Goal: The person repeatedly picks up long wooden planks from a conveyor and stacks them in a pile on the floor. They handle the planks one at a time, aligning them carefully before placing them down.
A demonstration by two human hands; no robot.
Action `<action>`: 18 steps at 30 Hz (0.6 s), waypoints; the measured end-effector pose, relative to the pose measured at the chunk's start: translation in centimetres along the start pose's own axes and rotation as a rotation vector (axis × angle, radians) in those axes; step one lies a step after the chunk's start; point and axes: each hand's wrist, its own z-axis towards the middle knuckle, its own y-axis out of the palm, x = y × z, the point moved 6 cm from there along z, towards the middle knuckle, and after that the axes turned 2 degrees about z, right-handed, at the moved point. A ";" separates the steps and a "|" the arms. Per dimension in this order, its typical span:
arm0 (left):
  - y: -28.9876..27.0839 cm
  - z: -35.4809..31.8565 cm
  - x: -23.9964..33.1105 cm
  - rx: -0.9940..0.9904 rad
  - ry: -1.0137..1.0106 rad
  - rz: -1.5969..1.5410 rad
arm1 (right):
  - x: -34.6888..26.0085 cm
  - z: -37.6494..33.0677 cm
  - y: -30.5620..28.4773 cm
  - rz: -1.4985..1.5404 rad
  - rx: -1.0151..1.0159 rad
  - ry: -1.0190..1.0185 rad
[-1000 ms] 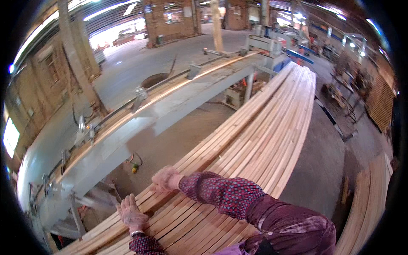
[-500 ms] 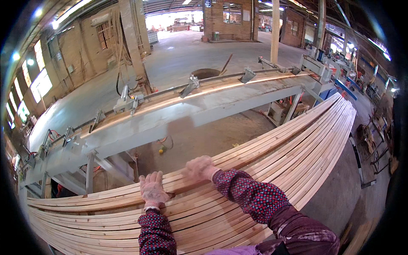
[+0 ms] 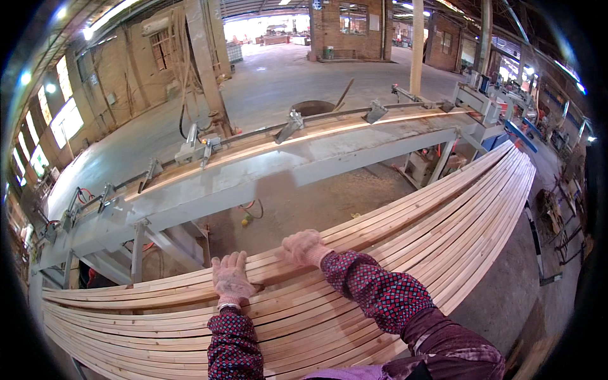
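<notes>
Long pale wooden strips (image 3: 380, 291) lie side by side in front of me, bending across the view from lower left to upper right. A gap separates the far group of strips from the nearer ones. My left hand (image 3: 232, 277), in a pale work glove, rests flat on the far group with its fingers stretched out. To its right, my gloved right hand (image 3: 305, 249) is curled over the outer edge of the same group. Its fingertips are partly hidden, but the hand appears closed on a wooden strip. Both forearms wear patterned sleeves.
Beyond the strips runs a long grey machine bed (image 3: 266, 177) with metal clamps (image 3: 290, 126) and a wooden strip along it. A yellowish hose (image 3: 417, 50) rises behind it. Machinery (image 3: 494, 107) stands at the far right end. A round pit (image 3: 313, 107) lies in the floor behind.
My right hand, blurred before, is now sharper and stays at the strips' outer edge. My left hand remains flat on the strips. The whole view has shifted slightly.
</notes>
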 end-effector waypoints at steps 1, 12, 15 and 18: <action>0.1 0.0 -0.1 -0.005 -0.003 0.012 | -0.1 0.1 0.0 -0.008 -0.002 -0.011; 0.2 0.1 0.0 -0.048 -0.015 -0.003 | 0.5 0.5 1.1 0.012 -0.058 0.028; 0.3 0.1 0.0 -0.065 -0.023 -0.007 | 0.3 0.3 0.7 0.021 -0.062 0.026; 0.3 0.1 0.0 -0.088 -0.034 0.003 | 0.2 0.2 0.5 0.022 -0.078 0.029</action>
